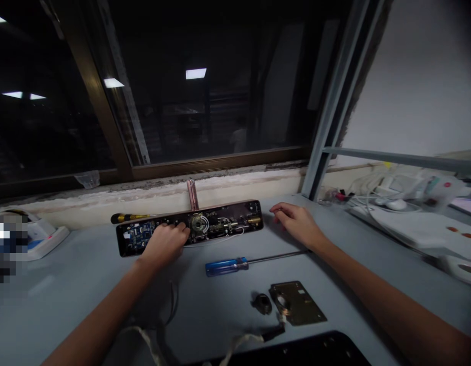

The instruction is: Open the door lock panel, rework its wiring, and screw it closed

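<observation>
A long black electronic door lock panel point(230, 227) lies opened on the grey table, its inner side up. It has a blue circuit board point(140, 233) at its left end, and a round gear-like part, wires and a brass cylinder to the right. My left hand point(167, 241) rests over the panel between board and round part, fingers curled down into it; the fingertips are hidden. Just past the panel's right end, my right hand point(296, 222) hovers with loosely bent fingers, apart from the panel and holding nothing I can see. A blue-handled screwdriver point(227, 267) lies in front.
Nearer me are a metal plate point(302, 304), a small dark ring-shaped part point(263, 303) and a black housing point(296, 351) with a cable. A yellow-black screwdriver point(130, 217) lies behind the panel. White power strips and cables point(395, 203) sit at the right, beside a metal post point(315, 175).
</observation>
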Tool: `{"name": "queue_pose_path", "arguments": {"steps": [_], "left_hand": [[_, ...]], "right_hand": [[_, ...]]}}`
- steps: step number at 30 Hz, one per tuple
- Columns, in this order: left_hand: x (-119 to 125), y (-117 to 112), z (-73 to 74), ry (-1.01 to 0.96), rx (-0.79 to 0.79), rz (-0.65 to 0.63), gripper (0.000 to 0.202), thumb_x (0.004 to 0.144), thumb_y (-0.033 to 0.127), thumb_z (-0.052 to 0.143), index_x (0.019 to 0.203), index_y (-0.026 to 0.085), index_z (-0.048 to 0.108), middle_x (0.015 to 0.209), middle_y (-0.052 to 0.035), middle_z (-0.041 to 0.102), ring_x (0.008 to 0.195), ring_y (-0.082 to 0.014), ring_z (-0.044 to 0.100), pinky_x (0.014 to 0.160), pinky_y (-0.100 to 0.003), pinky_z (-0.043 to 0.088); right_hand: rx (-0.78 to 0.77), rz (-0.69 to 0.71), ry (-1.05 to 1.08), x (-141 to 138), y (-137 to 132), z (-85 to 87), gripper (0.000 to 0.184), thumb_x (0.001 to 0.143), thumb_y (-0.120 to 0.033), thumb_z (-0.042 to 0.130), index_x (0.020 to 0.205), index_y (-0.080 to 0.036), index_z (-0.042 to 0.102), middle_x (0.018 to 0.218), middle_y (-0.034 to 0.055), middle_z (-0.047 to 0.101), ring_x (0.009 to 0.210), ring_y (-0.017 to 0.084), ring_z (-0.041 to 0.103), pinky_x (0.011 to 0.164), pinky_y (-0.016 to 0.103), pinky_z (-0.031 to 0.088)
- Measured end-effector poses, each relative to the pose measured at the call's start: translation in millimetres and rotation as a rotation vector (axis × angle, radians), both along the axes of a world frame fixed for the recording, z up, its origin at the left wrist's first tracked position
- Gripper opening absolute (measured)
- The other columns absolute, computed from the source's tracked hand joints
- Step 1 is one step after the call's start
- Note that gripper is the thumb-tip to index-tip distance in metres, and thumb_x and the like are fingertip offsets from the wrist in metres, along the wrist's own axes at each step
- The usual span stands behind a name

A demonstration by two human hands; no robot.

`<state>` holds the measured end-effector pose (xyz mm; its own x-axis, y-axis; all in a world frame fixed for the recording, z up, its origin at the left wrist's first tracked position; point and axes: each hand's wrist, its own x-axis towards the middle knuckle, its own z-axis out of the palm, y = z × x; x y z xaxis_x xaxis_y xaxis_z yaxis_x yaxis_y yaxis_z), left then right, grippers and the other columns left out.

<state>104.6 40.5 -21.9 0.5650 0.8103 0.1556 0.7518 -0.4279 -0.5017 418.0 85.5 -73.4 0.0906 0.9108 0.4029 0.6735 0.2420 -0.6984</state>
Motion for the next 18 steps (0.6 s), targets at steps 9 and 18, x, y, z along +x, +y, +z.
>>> {"name": "queue_pose_path", "arguments": {"steps": [9,18], "left_hand": [[-3,3,-2.4,0.012,-0.007,-0.048,0.018,0.072,0.003,0.046,0.08,0.013,0.058,0.078,-0.0087,0.061,0.073,-0.0215,0.06,0.061,-0.031,0.043],[-12,4,-2.0,0.037,-0.037,-0.127,0.014,0.077,0.005,0.046,0.079,0.014,0.057,0.076,-0.0073,0.06,0.073,-0.0207,0.057,0.06,-0.03,0.042]], "right_hand": [[-0.003,0.0,-0.005,0,0,0.2,0.022,0.07,-0.028,0.039,0.075,-0.019,0.059,0.057,-0.0004,0.061,0.043,0.013,0.05,0.047,0.025,0.038],[0.028,0.007,-0.007,2,1,-0.9,0.022,0.071,-0.028,0.04,0.075,-0.019,0.06,0.055,-0.0007,0.061,0.044,0.012,0.05,0.046,0.024,0.037]]}}
